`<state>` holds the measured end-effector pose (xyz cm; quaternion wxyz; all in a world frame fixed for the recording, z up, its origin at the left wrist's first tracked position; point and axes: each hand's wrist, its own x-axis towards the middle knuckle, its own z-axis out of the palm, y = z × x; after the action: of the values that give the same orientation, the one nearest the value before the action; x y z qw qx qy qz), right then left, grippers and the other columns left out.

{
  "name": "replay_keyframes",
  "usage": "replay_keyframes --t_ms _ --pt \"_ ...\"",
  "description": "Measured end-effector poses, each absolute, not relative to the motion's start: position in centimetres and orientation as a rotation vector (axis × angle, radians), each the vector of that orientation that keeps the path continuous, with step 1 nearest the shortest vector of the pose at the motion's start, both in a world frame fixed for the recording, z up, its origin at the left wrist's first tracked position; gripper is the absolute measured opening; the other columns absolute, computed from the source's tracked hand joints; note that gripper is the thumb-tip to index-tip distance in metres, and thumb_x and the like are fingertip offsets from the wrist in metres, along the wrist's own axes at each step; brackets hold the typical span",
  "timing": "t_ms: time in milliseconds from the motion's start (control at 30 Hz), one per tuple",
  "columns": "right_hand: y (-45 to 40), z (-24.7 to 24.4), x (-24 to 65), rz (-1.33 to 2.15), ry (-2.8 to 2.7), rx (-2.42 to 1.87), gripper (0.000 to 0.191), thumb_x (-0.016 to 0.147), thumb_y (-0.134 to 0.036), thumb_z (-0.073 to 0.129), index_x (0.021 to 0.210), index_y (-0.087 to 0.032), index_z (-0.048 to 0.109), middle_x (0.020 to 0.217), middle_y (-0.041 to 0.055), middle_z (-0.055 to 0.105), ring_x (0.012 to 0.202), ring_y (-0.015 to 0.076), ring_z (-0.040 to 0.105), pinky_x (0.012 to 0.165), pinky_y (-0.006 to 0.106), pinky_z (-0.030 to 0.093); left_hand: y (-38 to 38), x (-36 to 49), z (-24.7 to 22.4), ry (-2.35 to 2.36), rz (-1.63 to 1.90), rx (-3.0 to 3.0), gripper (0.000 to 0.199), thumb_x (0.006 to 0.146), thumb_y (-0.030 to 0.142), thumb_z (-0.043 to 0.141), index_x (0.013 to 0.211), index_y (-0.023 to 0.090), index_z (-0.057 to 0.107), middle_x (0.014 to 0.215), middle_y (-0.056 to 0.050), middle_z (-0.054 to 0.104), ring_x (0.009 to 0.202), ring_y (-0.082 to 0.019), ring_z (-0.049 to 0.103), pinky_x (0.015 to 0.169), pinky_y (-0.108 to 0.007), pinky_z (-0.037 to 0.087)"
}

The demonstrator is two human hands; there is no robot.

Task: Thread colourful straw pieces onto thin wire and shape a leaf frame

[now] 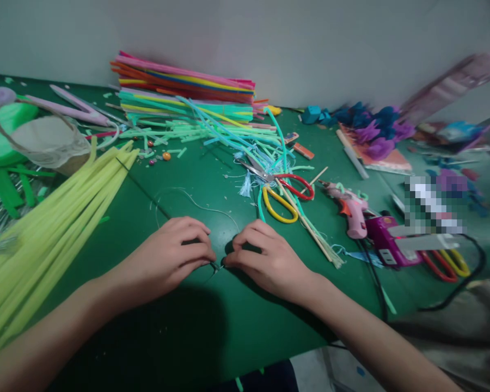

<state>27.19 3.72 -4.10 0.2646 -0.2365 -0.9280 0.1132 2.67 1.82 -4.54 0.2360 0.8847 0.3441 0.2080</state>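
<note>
My left hand (182, 250) and my right hand (265, 253) meet low over the green table, fingertips almost touching. Both are closed in a pinch. Between them shows a small dark, shiny piece (216, 267), too small to name, with fine strand ends sticking out. A thin pale thread (200, 207) loops over the table behind the fingers and runs up to my right hand. Beyond the right hand lie scissors (280, 204) with one red and one yellow handle, blades apart, beside a blue tassel (245, 185).
Yellow pipe cleaners (61, 218) fan out at left near a clear cup (44, 139). Stacked coloured pipe cleaners (188, 81) lie against the wall. A pink glue gun (349, 209), a purple box (386, 237) and black cables (479, 261) are at right. Small beads (166, 156) lie behind.
</note>
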Motion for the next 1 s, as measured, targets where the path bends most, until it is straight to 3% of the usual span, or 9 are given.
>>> replay_keyframes --t_ms 1000 --pt "3.46 -3.44 27.04 0.211 -2.606 -0.607 0.024 0.1 -0.015 0.05 0.09 -0.017 0.072 0.089 0.0043 0.069 0.091 0.0184 0.05 0.076 0.031 0.04 1.78 2.72 -4.56 0.96 0.593 2.423 0.015 0.098 0.021 0.054 0.097 0.025 0.068 0.1 -0.001 0.068 0.114 -0.02 0.055 0.1 -0.035 0.037"
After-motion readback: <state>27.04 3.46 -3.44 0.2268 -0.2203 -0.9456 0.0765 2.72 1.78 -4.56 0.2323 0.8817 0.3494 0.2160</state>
